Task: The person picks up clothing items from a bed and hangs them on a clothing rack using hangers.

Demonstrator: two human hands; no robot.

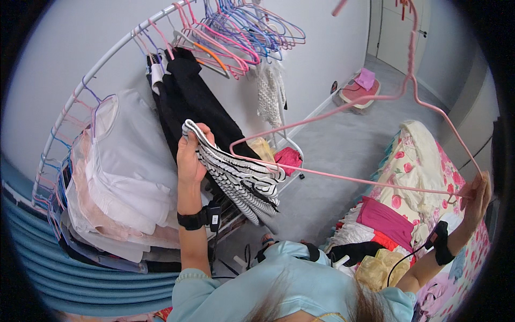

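A black-and-white striped knit garment [245, 185] hangs from my left hand [193, 157], its upper edge pinched between thumb and fingers. My right hand [476, 197] grips one end of a pink clothes hanger [342, 175] at the far right. The hanger's other end reaches left across the upper part of the striped garment, and its hook points up out of view. From this view I cannot tell whether that end sits inside the garment or in front of it. Both wrists wear black straps with small devices and cables.
A curved white clothes rail [116, 46] carries several hangers [249, 32], black garments [197, 88] and a sheer white top [128, 141]. Clothes, including a magenta cloth [384, 219], lie on a floral-covered bed [440, 157]. A pink scale [360, 91] stands on the grey floor.
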